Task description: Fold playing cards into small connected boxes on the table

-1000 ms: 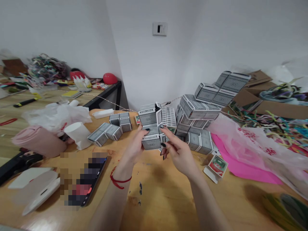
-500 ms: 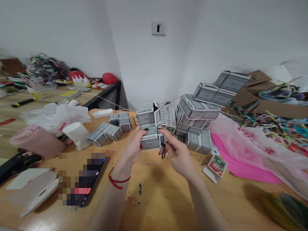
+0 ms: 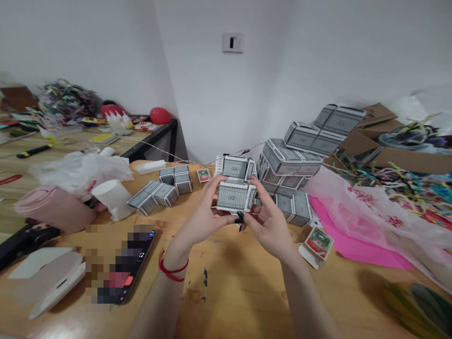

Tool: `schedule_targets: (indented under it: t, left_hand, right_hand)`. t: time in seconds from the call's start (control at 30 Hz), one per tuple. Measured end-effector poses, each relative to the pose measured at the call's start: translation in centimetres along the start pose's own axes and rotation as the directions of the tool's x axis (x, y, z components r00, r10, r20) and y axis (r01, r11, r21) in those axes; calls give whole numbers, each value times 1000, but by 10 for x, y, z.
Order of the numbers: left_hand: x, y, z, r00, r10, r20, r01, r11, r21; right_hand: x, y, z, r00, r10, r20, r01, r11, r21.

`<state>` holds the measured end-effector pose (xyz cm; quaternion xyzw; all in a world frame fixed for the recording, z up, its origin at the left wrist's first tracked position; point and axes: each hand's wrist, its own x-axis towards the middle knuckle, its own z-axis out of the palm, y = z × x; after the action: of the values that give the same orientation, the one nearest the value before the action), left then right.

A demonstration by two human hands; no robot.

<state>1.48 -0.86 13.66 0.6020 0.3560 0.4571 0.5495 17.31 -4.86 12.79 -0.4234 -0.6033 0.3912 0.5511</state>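
The boxes [image 3: 236,195] have turned to face the camera. Left hand [image 3: 205,217] and right hand [image 3: 271,223], palms inward, clamp fingers on both sides.

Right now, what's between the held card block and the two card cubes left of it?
One small red-and-green card, flat on the table, between card block and card cubes. Seen in the head view.

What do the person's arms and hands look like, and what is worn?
Both forearms are bare, without sleeves. A red cord bracelet circles the left wrist. The fingernails that show are painted dark. No ring shows on the left hand or right hand.
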Motion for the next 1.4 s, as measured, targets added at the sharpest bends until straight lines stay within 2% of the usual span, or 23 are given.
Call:
schedule_targets:
  t: [0.07, 0.17, 0.27, 0.4, 0.5, 0.57, 0.63, 0.8, 1.07, 1.4]
  left_hand:
    - [0, 2, -5, 997, 57, 46, -63, 989, 137]
    - [0, 7, -14, 978, 205, 33, -204, 920, 334]
    - [-1, 8, -21, 969, 247, 28, -238, 888, 394]
    - [0, 3, -23, 986, 165, 27, -167, 959, 230]
    - [1, -2, -23, 991, 135, 25, -137, 985, 104]
    - [2, -4, -24, 991, 134, -5, -133, 988, 79]
    - [3, -6, -24, 987, 152, -53, -146, 984, 98]
    - [4, -8, -22, 982, 150, -117, -137, 984, 112]
    - [4, 1, -13, 986, 137, -99, -139, 990, -13]
    - [7, -7, -12, 987, 62, -148, -82, 987, -137]
  right_hand:
    - [0, 1, -5, 999, 24, 46, -26, 999, 27]
    - [-1, 0, -10, 994, 65, 88, -67, 998, 20]
    - [-2, -1, -11, 996, 63, 66, -59, 997, -50]
    - [-2, -1, -9, 998, -45, 43, 49, 993, -103]
    - [0, 0, -8, 989, -148, 14, 147, 965, -216]
    - [2, 0, -8, 980, -201, -2, 192, 940, -281]
    - [2, 1, -7, 972, -236, -15, 223, 937, -267]
    - [2, 4, -3, 979, -201, -11, 199, 974, -104]
    - [0, 4, -2, 984, -178, -20, 177, 983, -58]
    - [-1, 6, 1, 986, -153, -73, 153, 988, -5]
